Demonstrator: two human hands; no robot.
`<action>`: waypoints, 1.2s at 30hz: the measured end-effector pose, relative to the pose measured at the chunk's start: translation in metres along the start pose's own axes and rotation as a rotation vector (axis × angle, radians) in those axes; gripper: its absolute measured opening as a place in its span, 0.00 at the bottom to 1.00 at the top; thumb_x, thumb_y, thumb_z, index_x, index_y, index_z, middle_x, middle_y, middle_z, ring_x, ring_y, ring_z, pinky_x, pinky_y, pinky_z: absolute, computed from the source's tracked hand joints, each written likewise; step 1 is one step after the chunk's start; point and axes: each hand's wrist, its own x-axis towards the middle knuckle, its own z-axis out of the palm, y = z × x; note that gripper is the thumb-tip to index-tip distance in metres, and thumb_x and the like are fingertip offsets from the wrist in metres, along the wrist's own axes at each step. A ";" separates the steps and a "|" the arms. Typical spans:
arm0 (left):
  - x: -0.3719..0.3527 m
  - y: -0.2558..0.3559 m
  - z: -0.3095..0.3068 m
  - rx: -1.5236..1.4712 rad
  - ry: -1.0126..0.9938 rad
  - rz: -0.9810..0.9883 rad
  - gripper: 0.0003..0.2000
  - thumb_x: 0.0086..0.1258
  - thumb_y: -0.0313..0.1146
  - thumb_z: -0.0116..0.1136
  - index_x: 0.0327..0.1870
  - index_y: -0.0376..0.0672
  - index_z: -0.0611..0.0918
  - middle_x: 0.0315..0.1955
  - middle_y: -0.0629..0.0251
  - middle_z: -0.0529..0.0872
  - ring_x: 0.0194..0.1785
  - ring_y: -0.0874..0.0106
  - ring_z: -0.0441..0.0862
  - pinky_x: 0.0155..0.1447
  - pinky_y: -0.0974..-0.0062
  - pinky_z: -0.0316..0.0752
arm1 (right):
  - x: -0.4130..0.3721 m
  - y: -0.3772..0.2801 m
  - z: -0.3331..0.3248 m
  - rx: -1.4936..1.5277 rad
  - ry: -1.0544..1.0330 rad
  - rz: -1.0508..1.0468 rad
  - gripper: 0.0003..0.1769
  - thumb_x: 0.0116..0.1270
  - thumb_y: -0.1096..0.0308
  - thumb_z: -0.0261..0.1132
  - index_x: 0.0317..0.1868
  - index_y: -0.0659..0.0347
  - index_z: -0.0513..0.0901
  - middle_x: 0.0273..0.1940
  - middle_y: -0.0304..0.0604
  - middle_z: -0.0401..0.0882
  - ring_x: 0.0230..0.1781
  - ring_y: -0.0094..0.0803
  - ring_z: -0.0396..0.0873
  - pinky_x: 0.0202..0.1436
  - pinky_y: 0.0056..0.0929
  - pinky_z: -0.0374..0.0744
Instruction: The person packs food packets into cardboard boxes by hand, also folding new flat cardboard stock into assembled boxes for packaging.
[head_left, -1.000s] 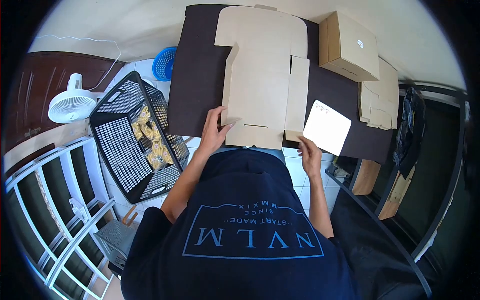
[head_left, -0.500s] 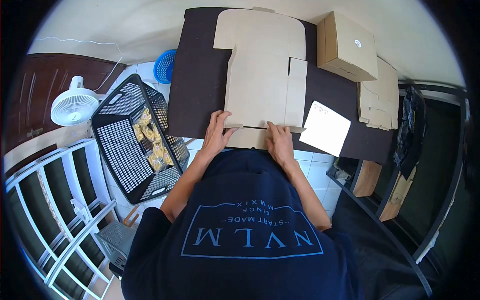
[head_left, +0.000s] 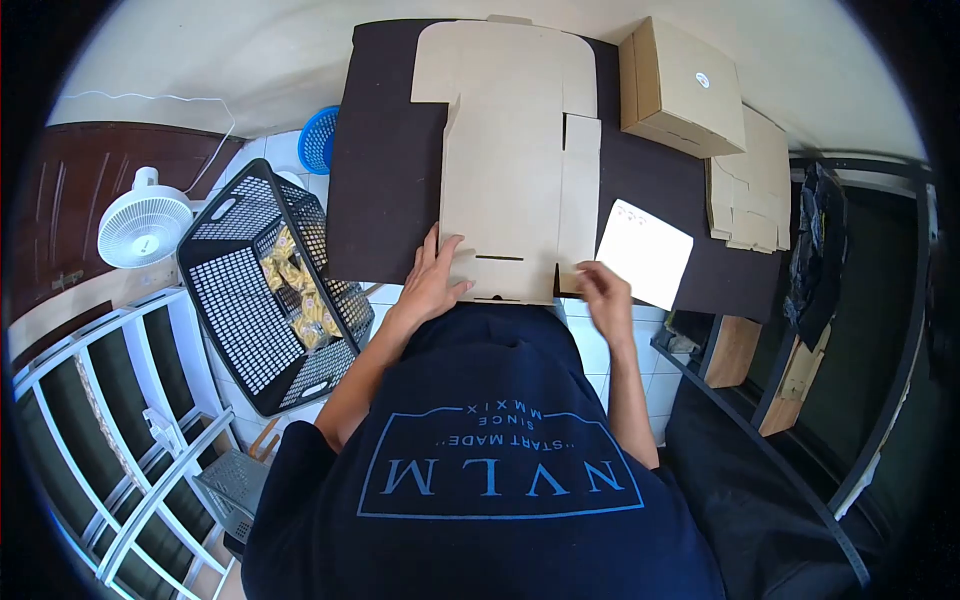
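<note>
A flat, unfolded cardboard box (head_left: 505, 180) lies on the dark table, its rounded lid end away from me and its near edge against my body. My left hand (head_left: 432, 282) rests at its lower left edge, fingers stretched out and apart. At the lower right corner my right hand (head_left: 607, 292) has its fingers curled at a small side flap (head_left: 569, 279), seemingly pinching it. A narrow slot runs across the cardboard near the front.
Right of the cardboard lies a white sheet (head_left: 645, 254). A closed carton (head_left: 690, 90) and folded cardboard (head_left: 748, 185) stand behind it. On the left are a black basket (head_left: 245, 325) with yellow packets (head_left: 300, 290), a white fan (head_left: 145, 225) and a blue basket (head_left: 317, 140).
The front panel, raised and folded before, now lies flatter with its slot showing. My right hand has moved right to the corner flap; my left hand stays near the left edge.
</note>
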 end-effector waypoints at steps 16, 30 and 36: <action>-0.002 0.003 -0.007 0.024 -0.053 0.019 0.51 0.46 0.35 0.79 0.74 0.52 0.59 0.74 0.38 0.45 0.72 0.39 0.56 0.73 0.51 0.63 | 0.010 0.012 0.011 -0.004 0.235 -0.066 0.11 0.63 0.67 0.70 0.42 0.64 0.89 0.51 0.58 0.80 0.40 0.43 0.85 0.44 0.36 0.82; -0.007 -0.018 -0.026 -0.056 -0.178 0.173 0.44 0.57 0.39 0.74 0.72 0.48 0.59 0.75 0.37 0.45 0.78 0.42 0.46 0.77 0.51 0.54 | -0.001 -0.010 0.013 -0.285 -0.159 -0.383 0.24 0.72 0.69 0.59 0.66 0.64 0.70 0.60 0.58 0.74 0.51 0.48 0.83 0.51 0.37 0.83; -0.006 -0.018 -0.021 -0.130 -0.076 0.163 0.35 0.58 0.32 0.69 0.67 0.50 0.64 0.75 0.41 0.49 0.77 0.45 0.53 0.76 0.58 0.60 | -0.005 -0.018 0.035 -0.152 -0.180 0.013 0.36 0.60 0.78 0.68 0.67 0.60 0.63 0.61 0.60 0.71 0.61 0.54 0.75 0.55 0.41 0.82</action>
